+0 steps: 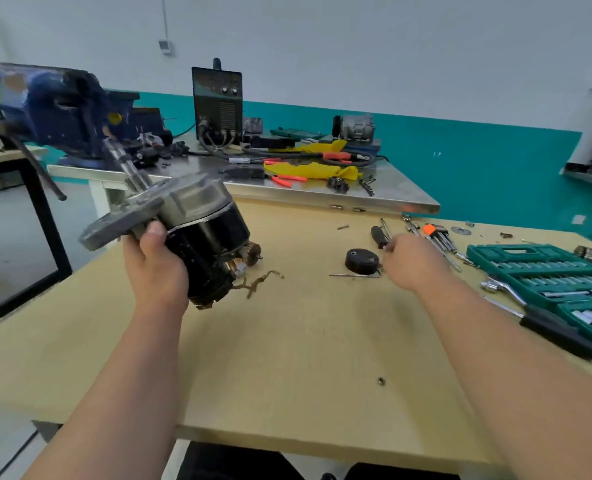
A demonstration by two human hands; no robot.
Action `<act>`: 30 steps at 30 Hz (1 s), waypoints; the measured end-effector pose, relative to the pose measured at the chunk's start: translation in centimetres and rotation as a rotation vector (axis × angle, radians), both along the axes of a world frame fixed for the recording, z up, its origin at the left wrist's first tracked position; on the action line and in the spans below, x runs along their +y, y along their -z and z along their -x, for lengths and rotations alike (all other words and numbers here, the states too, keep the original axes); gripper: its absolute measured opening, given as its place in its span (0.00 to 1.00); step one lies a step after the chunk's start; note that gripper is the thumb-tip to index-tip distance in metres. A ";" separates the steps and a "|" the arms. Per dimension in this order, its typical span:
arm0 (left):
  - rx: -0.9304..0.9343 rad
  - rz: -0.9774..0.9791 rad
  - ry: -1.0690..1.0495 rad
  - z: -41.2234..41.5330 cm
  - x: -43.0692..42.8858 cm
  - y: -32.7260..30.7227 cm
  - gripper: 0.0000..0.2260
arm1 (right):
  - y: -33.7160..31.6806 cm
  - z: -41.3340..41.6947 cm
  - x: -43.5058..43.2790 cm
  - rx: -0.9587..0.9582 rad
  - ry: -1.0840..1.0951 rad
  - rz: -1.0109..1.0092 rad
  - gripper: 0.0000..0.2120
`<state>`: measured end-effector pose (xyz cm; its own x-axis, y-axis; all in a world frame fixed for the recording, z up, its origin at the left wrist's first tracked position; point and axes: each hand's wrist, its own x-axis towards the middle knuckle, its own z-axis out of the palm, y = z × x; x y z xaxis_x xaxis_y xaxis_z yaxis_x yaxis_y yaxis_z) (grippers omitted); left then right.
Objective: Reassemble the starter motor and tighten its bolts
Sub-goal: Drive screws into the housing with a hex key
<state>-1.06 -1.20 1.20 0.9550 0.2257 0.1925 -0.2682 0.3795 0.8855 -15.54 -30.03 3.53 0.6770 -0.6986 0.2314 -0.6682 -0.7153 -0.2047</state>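
While my left hand [156,261] grips the starter motor [197,233] left of the frame's centre, fingers wrapped around its black body and thumb pressed near the grey flange, the motor hangs tilted above the wooden table [287,341], its shaft pointing toward the upper left and its open end with loose copper braids facing down toward the tabletop. My right hand [412,261] reaches out to the right of centre, its fingers curled at the black handle of a screwdriver [379,236]; I cannot tell whether they have actually closed on it. Just beside that hand, toward the left, the black end cap [361,260] lies on the table, with a long thin bolt [355,275] lying flat in front of it. A small nut [381,381] sits alone lower down. At the right edge a green socket set [544,271] lies open, a ratchet [537,313] resting across it, and hex keys [440,235] lie behind my right hand.
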 end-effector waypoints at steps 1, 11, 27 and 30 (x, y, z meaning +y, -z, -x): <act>-0.025 -0.040 0.000 0.0 0.1 0.0 0.32 | 0.0 0.4 -1.4 0.076 0.081 0.032 0.10; -0.346 -0.230 0.319 4.6 -3.9 1.1 0.13 | 3.5 3.0 -7.1 0.454 0.187 0.151 0.11; -0.381 -0.333 0.383 8.8 -9.9 0.8 0.16 | 3.3 3.9 -6.9 0.545 0.057 0.100 0.14; -0.409 -0.330 0.377 8.7 -9.9 1.1 0.16 | 0.4 4.0 -5.8 0.232 0.094 -0.086 0.09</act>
<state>-9.76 -11.12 0.11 0.7922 -0.2440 0.5594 -0.5099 0.2390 0.8264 -19.55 -35.79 3.12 0.6364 -0.7712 0.0147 -0.7669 -0.6347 -0.0954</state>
